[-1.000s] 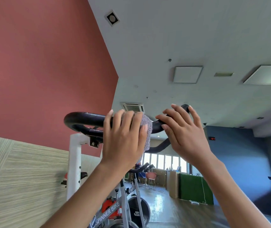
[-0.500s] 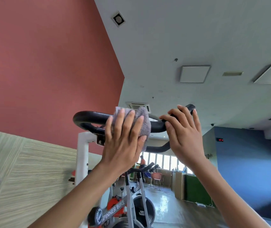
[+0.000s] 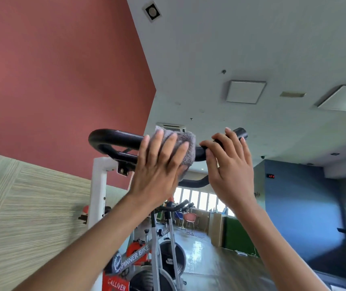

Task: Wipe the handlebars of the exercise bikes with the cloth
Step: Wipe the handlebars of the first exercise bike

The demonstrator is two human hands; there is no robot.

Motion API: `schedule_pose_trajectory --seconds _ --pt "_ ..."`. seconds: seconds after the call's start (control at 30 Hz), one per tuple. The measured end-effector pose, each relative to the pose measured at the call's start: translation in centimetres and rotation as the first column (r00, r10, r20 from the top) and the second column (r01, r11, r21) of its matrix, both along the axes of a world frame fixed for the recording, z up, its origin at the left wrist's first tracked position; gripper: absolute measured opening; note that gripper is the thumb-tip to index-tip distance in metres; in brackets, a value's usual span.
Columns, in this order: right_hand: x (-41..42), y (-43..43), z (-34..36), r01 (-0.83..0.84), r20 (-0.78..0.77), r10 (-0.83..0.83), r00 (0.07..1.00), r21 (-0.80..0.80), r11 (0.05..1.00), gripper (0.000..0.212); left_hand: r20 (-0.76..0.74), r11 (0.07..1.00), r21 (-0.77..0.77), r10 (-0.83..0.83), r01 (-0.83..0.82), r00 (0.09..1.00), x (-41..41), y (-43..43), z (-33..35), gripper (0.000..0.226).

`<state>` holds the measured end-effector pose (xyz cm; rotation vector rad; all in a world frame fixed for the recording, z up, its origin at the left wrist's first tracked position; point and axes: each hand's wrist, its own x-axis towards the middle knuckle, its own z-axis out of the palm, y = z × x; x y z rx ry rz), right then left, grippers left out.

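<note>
Against the upper run of the black handlebar (image 3: 113,139), the grey cloth (image 3: 189,143) is pressed flat by the left hand (image 3: 159,171), its fingers (image 3: 169,148) straight and spread. The bar's right end is gripped by the right hand (image 3: 228,164), with its fingers curled over it. Since the cloth is pinched by nothing, it could be dropped should the pressure slacken. The bar beneath the cloth and both palms are hidden.

Cloth (image 3: 185,143) under left hand (image 3: 157,171): mottled grey. Handlebar (image 3: 115,139) under both hands: black. Upper wall (image 3: 63,70) left of left hand: flat brick red. Panel (image 3: 31,206) below it: beige, fine streaked grain. Far wall (image 3: 294,206) right of right hand (image 3: 231,164): blue. Bike frame (image 3: 138,257) below the hands: silver, white lettering, orange parts.
</note>
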<state>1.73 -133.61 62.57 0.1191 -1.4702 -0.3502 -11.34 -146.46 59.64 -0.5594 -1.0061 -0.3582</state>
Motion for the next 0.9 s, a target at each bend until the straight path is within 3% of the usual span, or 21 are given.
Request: schedule_pose_trajectory --seconds 0.1,0.23,0.4,0.57,0.7,0.9 --pt "0.6 0.6 0.1 0.054 0.016 -0.055 0.998 0.056 0.997 0.039 0.006 0.997 -0.007 0.074 -0.074 0.997 -1.0 -2.4 0.4 0.046" --pt "0.1 0.1 -0.2 -0.039 0.023 0.039 0.999 0.003 0.999 0.040 0.078 0.995 0.081 0.044 -0.050 0.996 -3.8 -7.8 -0.1 0.048" --pt "-0.9 -1.2 -0.5 -0.015 -0.107 0.008 0.994 -0.061 0.998 0.034 0.070 0.996 0.036 -0.083 0.080 0.994 -2.0 -4.2 -0.1 0.045" --pt "-1.8 -3.4 -0.9 0.034 -0.205 -0.075 0.976 -0.194 0.980 0.033 0.023 0.999 0.014 -0.032 0.032 0.999 -4.3 -7.0 0.1 0.047" --pt "-3.8 -6.1 -1.6 0.133 -0.224 -0.158 0.962 -0.122 0.984 0.034 0.035 0.977 0.088 -0.198 0.194 0.980 -6.6 -8.7 0.0 0.048" --pt "-5.2 -8.6 -0.6 0.062 -0.197 -0.070 0.978 -0.047 0.997 0.026 -0.096 0.841 0.154 -0.510 0.519 0.855 -9.2 -7.4 0.3 0.048"
